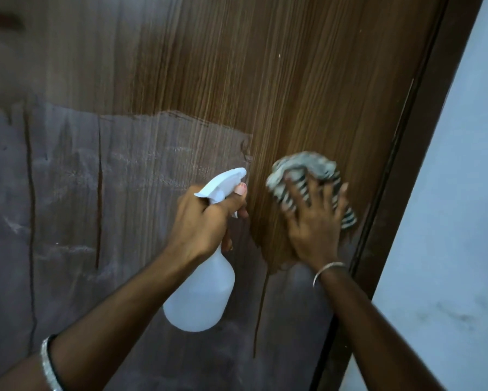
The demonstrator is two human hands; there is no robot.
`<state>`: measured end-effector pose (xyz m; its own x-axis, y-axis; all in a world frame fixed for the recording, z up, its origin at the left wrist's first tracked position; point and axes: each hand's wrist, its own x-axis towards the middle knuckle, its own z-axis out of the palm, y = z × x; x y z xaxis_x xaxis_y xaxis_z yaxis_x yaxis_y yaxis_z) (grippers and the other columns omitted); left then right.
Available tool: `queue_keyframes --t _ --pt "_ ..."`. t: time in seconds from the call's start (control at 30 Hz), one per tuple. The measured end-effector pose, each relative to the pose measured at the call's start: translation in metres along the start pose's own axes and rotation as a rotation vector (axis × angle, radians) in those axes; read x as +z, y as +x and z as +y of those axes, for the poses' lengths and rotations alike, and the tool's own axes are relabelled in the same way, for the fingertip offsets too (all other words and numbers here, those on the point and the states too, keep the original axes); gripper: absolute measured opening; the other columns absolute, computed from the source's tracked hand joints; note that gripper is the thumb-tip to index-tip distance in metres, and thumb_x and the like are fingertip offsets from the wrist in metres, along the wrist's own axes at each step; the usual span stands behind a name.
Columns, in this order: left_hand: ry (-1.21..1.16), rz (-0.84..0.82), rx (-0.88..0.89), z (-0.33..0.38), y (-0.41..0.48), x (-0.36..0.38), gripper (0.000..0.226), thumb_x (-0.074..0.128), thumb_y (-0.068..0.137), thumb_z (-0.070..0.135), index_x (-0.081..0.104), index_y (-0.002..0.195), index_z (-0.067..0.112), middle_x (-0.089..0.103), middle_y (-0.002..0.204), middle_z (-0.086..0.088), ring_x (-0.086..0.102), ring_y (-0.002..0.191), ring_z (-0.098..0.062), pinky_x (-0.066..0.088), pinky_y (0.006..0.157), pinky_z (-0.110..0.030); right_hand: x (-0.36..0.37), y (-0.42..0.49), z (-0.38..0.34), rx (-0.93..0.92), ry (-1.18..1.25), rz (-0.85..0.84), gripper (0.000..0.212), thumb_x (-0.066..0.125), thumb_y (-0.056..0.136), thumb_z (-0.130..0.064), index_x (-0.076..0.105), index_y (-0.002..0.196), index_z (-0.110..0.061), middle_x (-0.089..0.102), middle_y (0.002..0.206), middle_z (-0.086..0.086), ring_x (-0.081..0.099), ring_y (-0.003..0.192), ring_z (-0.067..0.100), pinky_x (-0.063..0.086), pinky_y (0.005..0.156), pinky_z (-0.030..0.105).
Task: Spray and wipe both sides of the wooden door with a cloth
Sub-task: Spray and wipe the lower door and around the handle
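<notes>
The right hand [313,221] lies flat with fingers spread, pressing a bunched cloth [307,170] against the door [307,80] near its right edge. The left hand [206,221] is curled round the neck of a spray bottle [200,297], one finger at the trigger, and holds it just left of the cloth with the nozzle towards the door. A thin bangle [326,270] sits on the right wrist and a broader, glittering one [49,362] on the left.

The cloth is soft and crumpled, striped dark and pale. The bottle is translucent white plastic, rounded at the base and narrow at the neck, with an opaque white trigger head.

The door is a smooth, glossy panel with fine vertical grain. The top and a band down the right show warm brown, which I judge to be wiped. The left and lower parts carry a dull grey film with swirled smears and a few dark drip lines running down, so most of this face looks still to be done. The other side is not in view, and I cannot tell its state. I judge the task well short of half done.

Right of the door runs a dark brown frame [423,136], and beyond it a pale, matt wall [463,221].
</notes>
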<state>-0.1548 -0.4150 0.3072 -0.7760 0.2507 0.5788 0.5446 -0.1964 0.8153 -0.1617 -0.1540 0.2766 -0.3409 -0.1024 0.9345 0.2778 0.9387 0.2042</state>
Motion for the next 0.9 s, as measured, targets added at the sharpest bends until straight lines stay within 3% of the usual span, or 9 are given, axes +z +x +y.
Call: queue_keyframes --t 0.17,0.23,0.37,0.47,0.57,0.7,0.77,0.9 --pt "0.004 0.011 0.016 -0.002 -0.004 0.007 0.009 0.059 0.097 0.032 0.065 0.095 0.025 0.071 0.068 0.01 0.06 0.044 -0.006 0.048 0.043 -0.017 -0.029 0.102 0.066 0.269 0.067 0.142 0.059 0.017 0.108 -0.057 0.026 0.162 -0.035 0.018 0.172 0.003 0.01 0.159 0.031 0.003 0.125 0.062" --pt "0.004 0.004 0.019 -0.006 -0.003 0.008 0.018 0.059 0.097 0.034 0.068 0.104 0.02 0.073 0.077 0.003 0.062 0.047 -0.006 0.05 0.045 -0.02 -0.031 0.111 0.067 0.313 0.069 0.166 0.058 0.019 0.109 -0.055 0.025 0.163 -0.034 0.015 0.173 0.002 0.006 0.159 0.031 0.002 0.125 0.062" --pt "0.012 -0.007 -0.033 -0.016 -0.005 0.013 0.035 0.058 0.096 0.039 0.065 0.114 0.009 0.073 0.087 -0.005 0.059 0.043 -0.012 0.052 0.045 -0.025 -0.004 0.027 0.039 0.356 0.041 0.164 0.056 0.026 0.111 -0.047 0.029 0.163 -0.025 0.017 0.172 0.008 0.009 0.159 0.033 0.007 0.125 0.063" --pt "0.005 -0.016 -0.052 -0.018 -0.007 0.014 0.036 0.059 0.095 0.04 0.066 0.112 0.008 0.072 0.085 -0.003 0.06 0.045 -0.014 0.051 0.044 -0.024 0.02 -0.075 0.02 0.302 0.047 0.081 0.055 0.03 0.111 -0.046 0.038 0.158 -0.02 0.026 0.168 0.012 0.02 0.156 0.036 0.017 0.12 0.069" --pt "-0.005 -0.029 -0.049 -0.018 -0.009 0.01 0.033 0.059 0.096 0.038 0.068 0.107 0.008 0.073 0.085 -0.005 0.06 0.046 -0.018 0.052 0.045 -0.027 0.027 -0.099 0.027 0.264 0.043 0.025 0.055 0.029 0.111 -0.048 0.037 0.158 -0.02 0.027 0.167 0.013 0.018 0.156 0.036 0.014 0.121 0.069" --pt "0.036 0.012 -0.048 -0.016 -0.012 -0.003 0.029 0.059 0.096 0.039 0.067 0.102 0.012 0.072 0.085 -0.006 0.059 0.045 -0.014 0.052 0.046 -0.025 0.016 -0.049 0.038 0.309 0.026 0.078 0.057 0.026 0.111 -0.049 0.038 0.157 -0.02 0.028 0.167 0.015 0.019 0.155 0.038 0.011 0.123 0.066" --pt "0.058 0.073 -0.028 -0.015 -0.013 -0.013 0.031 0.059 0.097 0.038 0.068 0.093 0.008 0.069 0.074 -0.009 0.058 0.042 -0.014 0.05 0.044 -0.027 0.007 -0.009 0.04 0.39 0.066 0.133 0.057 0.025 0.111 -0.05 0.036 0.159 -0.022 0.025 0.169 0.013 0.017 0.156 0.039 0.01 0.123 0.066" --pt "0.092 0.254 0.017 -0.014 -0.017 -0.039 0.042 0.064 0.096 0.035 0.063 0.068 0.005 0.061 0.058 -0.018 0.059 0.044 -0.027 0.052 0.046 -0.042 -0.001 0.036 0.023 0.55 0.095 0.188 0.054 0.027 0.11 -0.048 0.033 0.161 -0.03 0.018 0.172 0.006 0.01 0.158 0.035 0.005 0.125 0.063"
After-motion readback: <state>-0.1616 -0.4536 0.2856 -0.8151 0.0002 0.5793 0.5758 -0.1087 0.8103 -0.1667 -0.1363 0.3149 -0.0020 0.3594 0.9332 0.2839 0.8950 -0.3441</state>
